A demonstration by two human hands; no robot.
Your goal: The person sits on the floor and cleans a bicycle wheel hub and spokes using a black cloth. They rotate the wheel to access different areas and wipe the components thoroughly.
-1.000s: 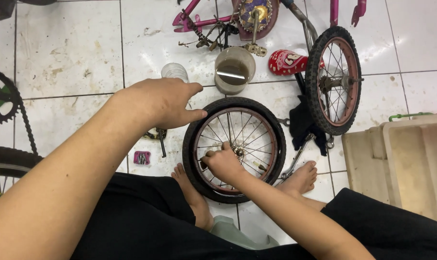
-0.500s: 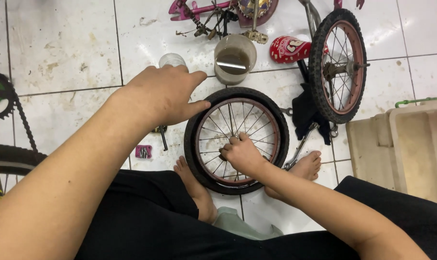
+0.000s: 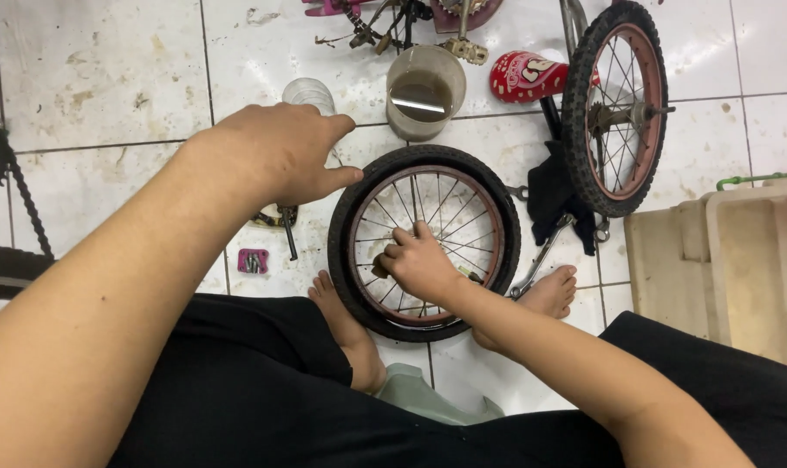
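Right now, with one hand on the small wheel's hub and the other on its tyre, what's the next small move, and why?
Probably press the left hand firmer onto the tyre. The wheel lies flat between bare feet, only the left thumb touches its rim, and the right hand is working among the spokes at the hub, so the wheel could turn.

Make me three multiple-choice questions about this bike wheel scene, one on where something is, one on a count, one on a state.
1. Where does the right hand rest?
A. on the spokes of the flat-lying wheel
B. on the beige cup
C. on the chain

2. How many tyred wheels show whole?
A. one
B. two
C. four

3. How does the second wheel stand?
A. upright
B. lying flat
C. hanging from a hook

Answers: 1 A, fingers lie over the hub; 2 B, one flat, one standing; 3 A, it stands on its tyre. The left hand hovers by the flat tyre.
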